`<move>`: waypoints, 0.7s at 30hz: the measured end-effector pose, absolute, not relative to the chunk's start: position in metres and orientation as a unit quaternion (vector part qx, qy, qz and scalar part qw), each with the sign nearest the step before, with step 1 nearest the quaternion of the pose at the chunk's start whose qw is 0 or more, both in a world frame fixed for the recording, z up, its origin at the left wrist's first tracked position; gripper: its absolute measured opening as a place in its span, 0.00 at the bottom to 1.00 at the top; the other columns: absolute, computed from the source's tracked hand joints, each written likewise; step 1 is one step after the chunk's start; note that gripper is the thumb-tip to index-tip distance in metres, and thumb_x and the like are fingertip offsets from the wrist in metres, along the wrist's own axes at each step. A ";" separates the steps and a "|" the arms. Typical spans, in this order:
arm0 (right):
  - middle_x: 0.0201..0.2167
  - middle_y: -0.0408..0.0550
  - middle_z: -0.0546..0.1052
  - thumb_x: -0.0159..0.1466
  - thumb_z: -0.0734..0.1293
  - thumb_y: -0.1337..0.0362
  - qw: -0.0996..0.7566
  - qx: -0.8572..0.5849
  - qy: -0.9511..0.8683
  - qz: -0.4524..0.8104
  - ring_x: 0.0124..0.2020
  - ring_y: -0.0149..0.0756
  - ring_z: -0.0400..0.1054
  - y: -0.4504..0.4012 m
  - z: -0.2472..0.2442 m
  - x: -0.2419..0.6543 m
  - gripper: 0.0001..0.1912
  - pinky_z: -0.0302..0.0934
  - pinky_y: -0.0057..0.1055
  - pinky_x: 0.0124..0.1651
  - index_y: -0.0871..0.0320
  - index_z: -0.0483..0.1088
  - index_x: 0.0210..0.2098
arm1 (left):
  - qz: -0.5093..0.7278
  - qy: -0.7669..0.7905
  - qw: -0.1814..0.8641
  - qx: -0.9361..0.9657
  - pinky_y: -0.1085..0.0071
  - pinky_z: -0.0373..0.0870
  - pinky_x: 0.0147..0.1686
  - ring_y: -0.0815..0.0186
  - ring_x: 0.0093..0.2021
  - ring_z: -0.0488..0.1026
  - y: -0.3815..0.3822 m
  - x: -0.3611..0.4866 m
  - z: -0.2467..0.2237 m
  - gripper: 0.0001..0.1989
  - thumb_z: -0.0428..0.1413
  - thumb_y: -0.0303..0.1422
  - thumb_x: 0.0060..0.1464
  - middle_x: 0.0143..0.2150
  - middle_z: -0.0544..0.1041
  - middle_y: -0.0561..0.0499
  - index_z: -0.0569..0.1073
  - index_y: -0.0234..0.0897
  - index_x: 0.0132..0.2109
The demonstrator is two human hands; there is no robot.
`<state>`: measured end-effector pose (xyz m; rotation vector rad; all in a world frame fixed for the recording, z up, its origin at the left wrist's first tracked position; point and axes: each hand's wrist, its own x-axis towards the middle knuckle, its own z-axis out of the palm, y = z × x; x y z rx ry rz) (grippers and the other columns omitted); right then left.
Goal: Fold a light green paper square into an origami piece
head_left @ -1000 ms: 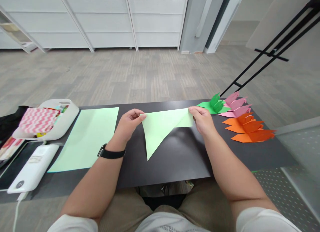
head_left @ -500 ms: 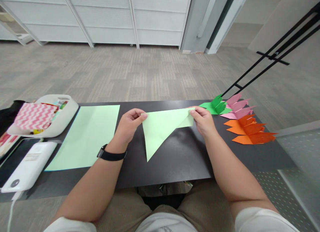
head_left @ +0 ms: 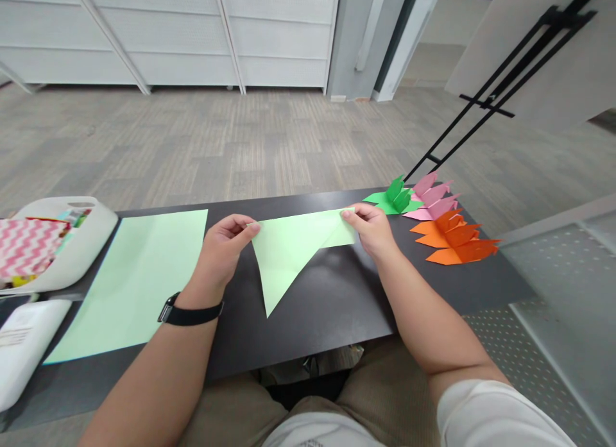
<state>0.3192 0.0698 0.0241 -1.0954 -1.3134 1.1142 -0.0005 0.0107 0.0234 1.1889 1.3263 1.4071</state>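
A light green sheet of paper (head_left: 283, 251), folded on a diagonal, is held up between my two hands over the dark table (head_left: 337, 293). One pointed corner hangs down on its left side, and a short strip shows at the right. My left hand (head_left: 224, 251) pinches the upper left corner between thumb and fingers. With the same kind of pinch, my right hand (head_left: 373, 229) grips the upper right corner. The fingertips behind the paper are hidden.
More light green paper (head_left: 139, 280) lies at the left. Beyond it are a white basket (head_left: 91, 242) with a pink zigzag pouch and a white power bank (head_left: 29, 344). Folded paper flowers, green (head_left: 397, 197), pink (head_left: 433, 193) and orange (head_left: 455, 238), stand at the right.
The view has turned a little to the right, so the table's things appear further left. Both hands keep their pinch on the folded paper, whose shape looks the same.
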 end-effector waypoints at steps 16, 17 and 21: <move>0.60 0.49 0.75 0.71 0.69 0.58 0.463 -0.333 -0.775 0.274 0.61 0.47 0.71 0.076 0.051 0.365 0.19 0.71 0.48 0.61 0.38 0.79 0.60 | 0.510 0.415 -0.098 0.747 0.63 0.81 0.46 0.63 0.43 0.81 -0.038 -0.016 0.085 0.04 0.68 0.32 0.61 0.46 0.84 0.53 0.83 0.47 0.43; 0.59 0.50 0.75 0.71 0.68 0.59 0.469 -0.358 -0.760 0.271 0.58 0.45 0.73 0.083 0.044 0.366 0.19 0.73 0.47 0.58 0.41 0.80 0.59 | 0.469 0.432 -0.073 0.767 0.63 0.81 0.48 0.63 0.44 0.82 -0.039 -0.021 0.079 0.02 0.67 0.33 0.63 0.46 0.84 0.52 0.83 0.46 0.43; 0.51 0.52 0.81 0.71 0.66 0.61 0.397 -0.452 -0.756 0.257 0.49 0.44 0.77 0.096 0.017 0.359 0.17 0.74 0.44 0.52 0.50 0.80 0.56 | 0.329 0.490 0.055 0.805 0.64 0.81 0.50 0.62 0.47 0.82 -0.047 -0.042 0.038 0.08 0.59 0.38 0.70 0.49 0.84 0.48 0.82 0.43 0.44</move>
